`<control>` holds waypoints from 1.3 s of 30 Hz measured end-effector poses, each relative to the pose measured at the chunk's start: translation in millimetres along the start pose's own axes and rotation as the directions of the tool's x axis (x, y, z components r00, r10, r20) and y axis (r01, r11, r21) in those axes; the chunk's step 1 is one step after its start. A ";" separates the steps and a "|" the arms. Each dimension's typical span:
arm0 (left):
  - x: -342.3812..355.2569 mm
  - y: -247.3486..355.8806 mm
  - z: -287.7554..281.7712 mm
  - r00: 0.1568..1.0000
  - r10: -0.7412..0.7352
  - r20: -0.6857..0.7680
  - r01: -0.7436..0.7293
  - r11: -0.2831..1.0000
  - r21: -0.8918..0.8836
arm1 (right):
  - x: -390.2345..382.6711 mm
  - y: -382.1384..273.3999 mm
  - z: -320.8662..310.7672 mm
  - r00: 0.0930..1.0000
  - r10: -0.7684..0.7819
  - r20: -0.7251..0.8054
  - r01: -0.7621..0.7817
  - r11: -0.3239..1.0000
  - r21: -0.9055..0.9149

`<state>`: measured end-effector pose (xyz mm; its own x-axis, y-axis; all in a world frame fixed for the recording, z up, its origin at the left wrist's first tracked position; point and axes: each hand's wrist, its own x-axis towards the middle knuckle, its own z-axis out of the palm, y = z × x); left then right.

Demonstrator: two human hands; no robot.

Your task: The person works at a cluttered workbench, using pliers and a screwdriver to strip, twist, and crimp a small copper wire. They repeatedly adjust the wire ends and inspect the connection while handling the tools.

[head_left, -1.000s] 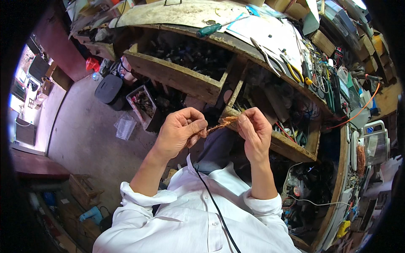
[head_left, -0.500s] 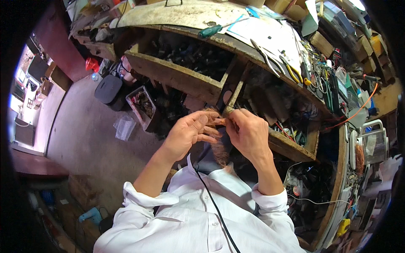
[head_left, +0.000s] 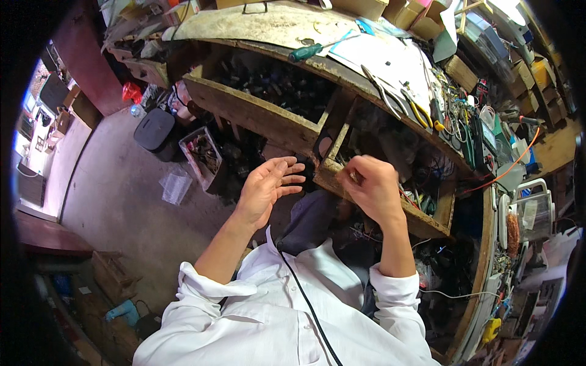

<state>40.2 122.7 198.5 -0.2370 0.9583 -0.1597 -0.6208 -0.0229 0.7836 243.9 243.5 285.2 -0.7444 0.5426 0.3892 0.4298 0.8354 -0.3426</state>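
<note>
My left hand (head_left: 267, 186) is held over my lap with its fingers stretched out and apart, and nothing shows in it. To its right, my right hand (head_left: 373, 188) is closed, thumb and fingertips pressed together and partly smeared by motion. Whatever it pinches is too small or blurred to make out. The right hand is in front of the corner of an open wooden drawer (head_left: 421, 221) that holds tools and wires. The fine reddish-brown strands seen earlier between the hands can no longer be made out clearly.
Another open drawer (head_left: 256, 113) full of small dark parts juts from the workbench (head_left: 268, 23). On the bench lie a green-handled screwdriver (head_left: 305, 52) and yellow-handled pliers (head_left: 418, 113). A scrap box (head_left: 204, 160) and a black bin (head_left: 155, 133) stand on the floor.
My hands have moved apart, the right one up and to the right. The left hand's fingers have come away from the brown strands, which no longer hang between the hands.
</note>
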 end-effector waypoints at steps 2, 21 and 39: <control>-0.1 -0.1 -3.8 1.000 0.018 -0.014 -0.018 1.000 -0.006 | -4.0 -11.4 -19.4 0.999 -0.008 0.043 -0.023 0.740 0.673; -23.1 26.9 20.8 0.959 0.135 0.248 -0.175 0.974 0.146 | -3.2 -24.0 40.9 0.983 0.183 -0.021 -0.094 0.594 0.799; -26.9 31.0 21.1 0.971 0.157 0.181 -0.218 0.892 0.395 | -8.3 -38.4 31.7 0.986 0.150 -0.075 -0.054 0.708 0.705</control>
<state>43.1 102.3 239.8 -0.1924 0.9783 0.0763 -0.2071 -0.1165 0.9714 217.4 204.1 268.0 -0.6310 0.6666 0.3969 -0.0161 0.5002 -0.8657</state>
